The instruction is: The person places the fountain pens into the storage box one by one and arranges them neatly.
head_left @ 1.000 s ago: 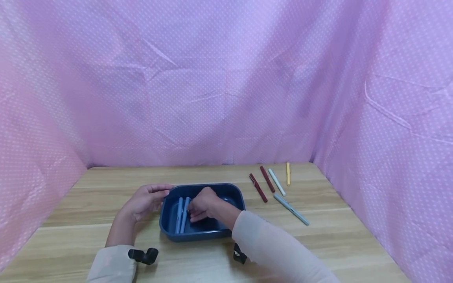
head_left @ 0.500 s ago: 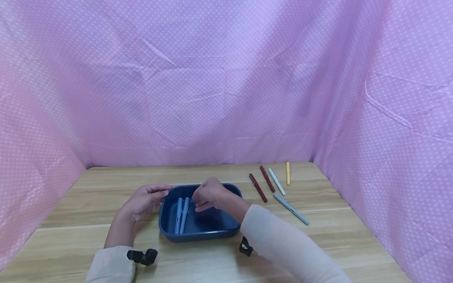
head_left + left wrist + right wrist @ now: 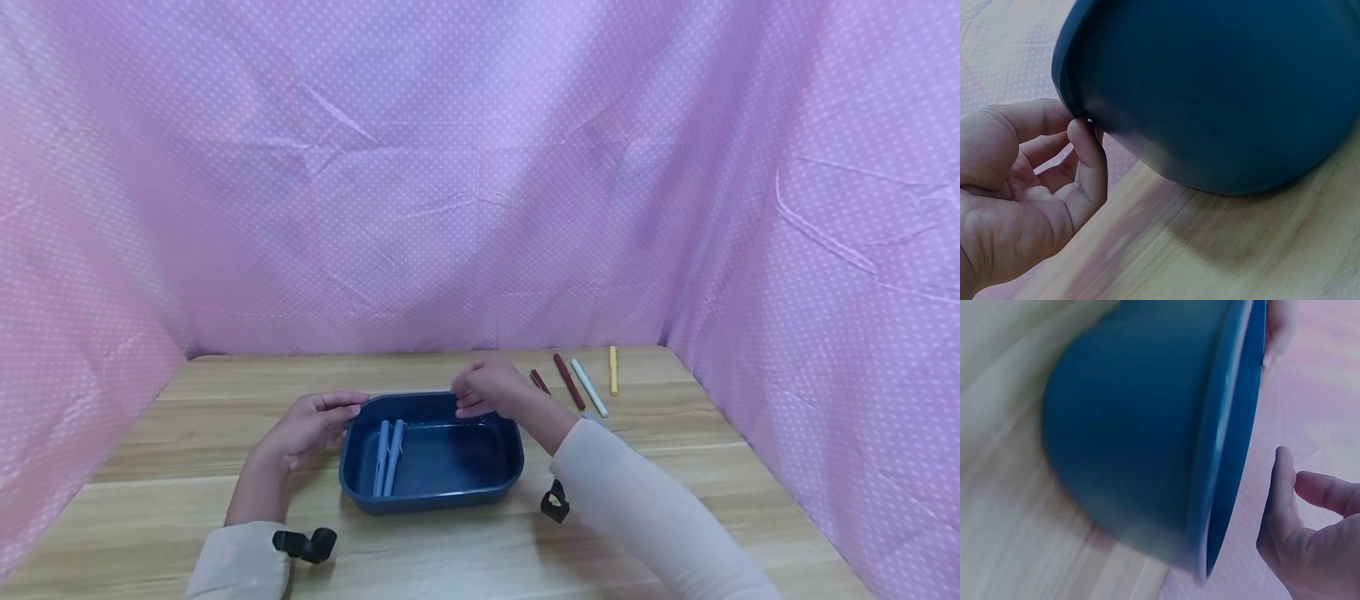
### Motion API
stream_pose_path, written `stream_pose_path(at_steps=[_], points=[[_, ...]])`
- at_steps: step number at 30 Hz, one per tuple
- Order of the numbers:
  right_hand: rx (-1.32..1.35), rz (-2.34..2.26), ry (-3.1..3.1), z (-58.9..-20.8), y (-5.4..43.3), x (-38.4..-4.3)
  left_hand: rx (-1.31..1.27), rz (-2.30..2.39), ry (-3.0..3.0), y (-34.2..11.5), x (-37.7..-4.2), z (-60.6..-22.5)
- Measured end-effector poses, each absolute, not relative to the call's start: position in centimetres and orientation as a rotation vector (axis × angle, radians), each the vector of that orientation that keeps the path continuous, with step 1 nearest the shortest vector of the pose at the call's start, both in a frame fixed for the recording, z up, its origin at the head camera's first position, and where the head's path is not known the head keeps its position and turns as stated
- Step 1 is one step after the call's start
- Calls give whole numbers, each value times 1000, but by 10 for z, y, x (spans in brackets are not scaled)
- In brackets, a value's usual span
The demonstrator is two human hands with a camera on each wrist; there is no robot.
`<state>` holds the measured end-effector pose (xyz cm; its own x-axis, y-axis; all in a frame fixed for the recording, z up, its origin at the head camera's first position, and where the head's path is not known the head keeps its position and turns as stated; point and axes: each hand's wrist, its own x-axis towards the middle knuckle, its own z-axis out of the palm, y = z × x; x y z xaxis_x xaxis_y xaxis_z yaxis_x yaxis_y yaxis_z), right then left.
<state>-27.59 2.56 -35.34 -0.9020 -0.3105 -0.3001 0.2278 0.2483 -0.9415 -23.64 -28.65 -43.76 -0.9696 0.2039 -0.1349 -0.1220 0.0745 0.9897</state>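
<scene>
A dark blue rectangular container [image 3: 450, 500] stands on the wooden table, with two light blue pens [image 3: 393, 458] lying side by side at its left end. My left hand [image 3: 309, 429] pinches the container's back left corner at the rim; the left wrist view shows thumb and index finger [image 3: 1044, 117] meeting there. Above the back right rim is my right hand [image 3: 495, 388], holding nothing. In the right wrist view its thumb and fingers [image 3: 1282, 487] are extended beside the container, apart from it.
To the right lie two dark red pens [image 3: 568, 382], one partly hidden by my right hand, a pale mint pen [image 3: 588, 387] and a yellow pen [image 3: 613, 371]. A grey-blue pen [image 3: 596, 421] is mostly covered by my right sleeve. Pink dotted cloth [image 3: 480, 208] encloses the table.
My right hand has risen from inside the container and moved back and right, leaving the two blue pens where they lay. The left hand stays at the rim.
</scene>
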Motion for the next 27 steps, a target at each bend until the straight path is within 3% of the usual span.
stream_pose_path(at_steps=[9, 27], points=[[-3, -1706, 2138, -342, 65, -288, 79, 2005, 2107, -286, -234, -435], [70, -1683, 2242, -355, 156, -308, 85, 2011, 2101, -285, -232, -436]])
